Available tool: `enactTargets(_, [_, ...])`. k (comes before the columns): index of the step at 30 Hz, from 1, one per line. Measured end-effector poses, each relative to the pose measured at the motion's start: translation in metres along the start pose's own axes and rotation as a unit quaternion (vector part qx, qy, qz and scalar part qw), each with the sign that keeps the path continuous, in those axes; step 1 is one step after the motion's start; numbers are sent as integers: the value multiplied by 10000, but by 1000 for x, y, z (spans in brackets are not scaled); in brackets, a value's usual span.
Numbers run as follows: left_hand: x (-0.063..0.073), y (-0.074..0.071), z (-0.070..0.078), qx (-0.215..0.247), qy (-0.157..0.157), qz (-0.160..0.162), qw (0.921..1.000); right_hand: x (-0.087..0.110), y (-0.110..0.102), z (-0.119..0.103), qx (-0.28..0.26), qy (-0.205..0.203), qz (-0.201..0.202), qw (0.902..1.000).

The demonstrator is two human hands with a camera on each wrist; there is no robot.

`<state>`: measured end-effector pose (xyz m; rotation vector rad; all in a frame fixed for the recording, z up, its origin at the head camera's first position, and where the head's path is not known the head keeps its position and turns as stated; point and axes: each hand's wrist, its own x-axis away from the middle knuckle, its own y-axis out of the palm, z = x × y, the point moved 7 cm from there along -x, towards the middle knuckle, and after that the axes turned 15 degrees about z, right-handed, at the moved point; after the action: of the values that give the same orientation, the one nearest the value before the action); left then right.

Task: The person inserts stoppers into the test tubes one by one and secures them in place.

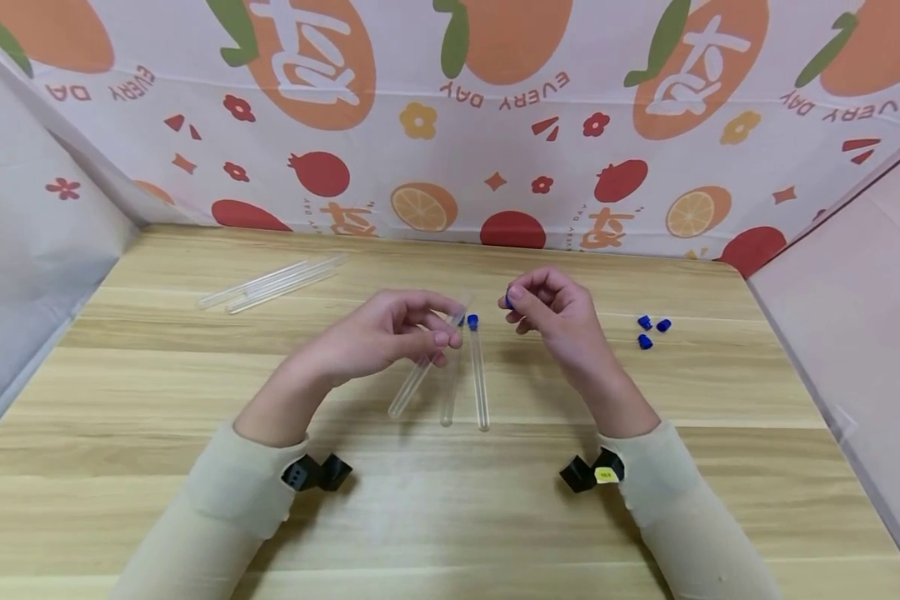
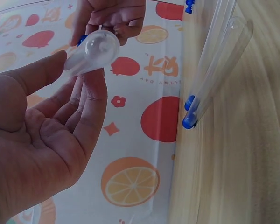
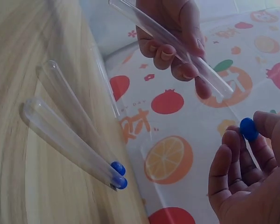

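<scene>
My left hand (image 1: 390, 333) pinches a clear test tube (image 1: 414, 385) between thumb and fingers, tilted, its open end toward my right hand. In my right hand (image 1: 558, 312), thumb and fingertips pinch a small blue cap (image 3: 248, 129). A short gap separates cap and tube mouth in the right wrist view. Below the hands, two test tubes with blue caps lie side by side on the table: the right one (image 1: 480, 379) shows plainly, while the other (image 1: 450, 392) is partly hidden by my left hand.
Several uncapped clear tubes (image 1: 270, 285) lie at the table's back left. To the right are three loose blue caps (image 1: 645, 342). A fruit-patterned cloth (image 1: 465, 167) hangs behind the wooden table (image 1: 435, 525), with pale cloth at both sides.
</scene>
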<state>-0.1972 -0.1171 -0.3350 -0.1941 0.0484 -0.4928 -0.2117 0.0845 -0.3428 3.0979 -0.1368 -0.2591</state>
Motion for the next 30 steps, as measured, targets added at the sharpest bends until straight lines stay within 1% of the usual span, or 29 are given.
enactTargets(7, [-1,7,0,60,-140,-61,9999,1,2,2,-108,111,19,9999])
enactTargets(14, [-3,12,-1,111,-183,-175,9996,-1,3,0,-499,355,-44,9981])
enactTargets(20, [-2,19,-5,133,-215,-245,9994,5,9,-1,-649,351,-141,9972])
enactTargets(26, [-1,23,-6,296,-79,-137,9994,9,11,1,-633,274,-1,9976])
enactTargets(30, [-2,23,-8,233,-34,21,9997,12,11,2,-641,253,78,9976])
